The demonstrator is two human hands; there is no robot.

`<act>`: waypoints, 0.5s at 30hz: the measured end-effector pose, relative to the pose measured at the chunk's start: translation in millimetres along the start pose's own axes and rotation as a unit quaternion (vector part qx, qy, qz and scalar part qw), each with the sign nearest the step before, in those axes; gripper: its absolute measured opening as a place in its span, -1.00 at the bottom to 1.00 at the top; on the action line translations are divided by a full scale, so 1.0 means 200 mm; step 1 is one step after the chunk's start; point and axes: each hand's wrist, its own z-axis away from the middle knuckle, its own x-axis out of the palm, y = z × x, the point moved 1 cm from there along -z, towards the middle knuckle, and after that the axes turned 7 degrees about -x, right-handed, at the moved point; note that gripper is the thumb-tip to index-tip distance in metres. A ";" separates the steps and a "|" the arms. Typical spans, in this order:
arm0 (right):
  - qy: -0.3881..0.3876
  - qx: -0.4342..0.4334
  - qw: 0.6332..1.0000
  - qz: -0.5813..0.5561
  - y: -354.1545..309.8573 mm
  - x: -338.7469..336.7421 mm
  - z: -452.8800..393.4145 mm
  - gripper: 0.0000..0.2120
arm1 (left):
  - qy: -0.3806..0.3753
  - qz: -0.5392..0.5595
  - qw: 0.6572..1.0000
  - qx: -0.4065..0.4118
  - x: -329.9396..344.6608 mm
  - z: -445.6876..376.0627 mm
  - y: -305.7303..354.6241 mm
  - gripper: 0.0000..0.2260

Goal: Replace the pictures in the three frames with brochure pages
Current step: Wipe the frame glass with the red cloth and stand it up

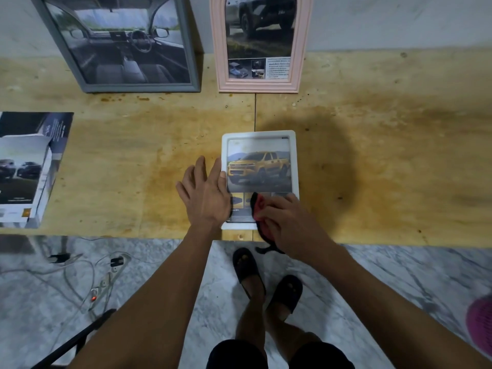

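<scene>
A white frame (293, 161) lies flat near the table's front edge and shows a brochure page with a yellow pickup truck. My left hand (206, 193) rests flat on its left edge, fingers straight. My right hand (286, 222) grips a red and black cloth (259, 206) pressed on the frame's lower glass. A grey frame (191, 49) with a car-interior page and a pink arched frame (221, 62) with a dark pickup page lean against the wall at the back.
Brochures (24, 166) lie stacked at the table's left end. The wooden table (386, 145) ends close to my body. Below it are marble floor, cables and a power strip (106, 278), my slippered feet, and a pink object (480, 323) at right.
</scene>
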 end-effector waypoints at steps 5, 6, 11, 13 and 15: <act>0.007 0.028 0.999 0.020 0.07 -0.08 -0.05 -0.77 | 0.005 -0.011 1.000 0.006 0.00 0.00 -0.01 -0.57; 0.034 0.042 0.998 0.013 0.07 -0.10 -0.10 -0.78 | 0.002 -0.012 1.000 0.004 0.00 0.00 -0.01 -0.58; 0.126 0.071 0.988 0.051 0.20 -0.21 -0.42 -0.68 | 0.003 -0.015 1.000 0.001 0.00 0.00 -0.01 -0.58; 0.053 0.061 0.994 0.076 0.26 -0.19 -0.49 -0.59 | 0.001 -0.016 1.000 0.001 0.01 0.00 -0.01 -0.58; 0.000 0.038 0.995 0.094 0.29 -0.15 -0.49 -0.49 | 0.003 -0.015 1.000 0.000 0.01 0.00 -0.01 -0.58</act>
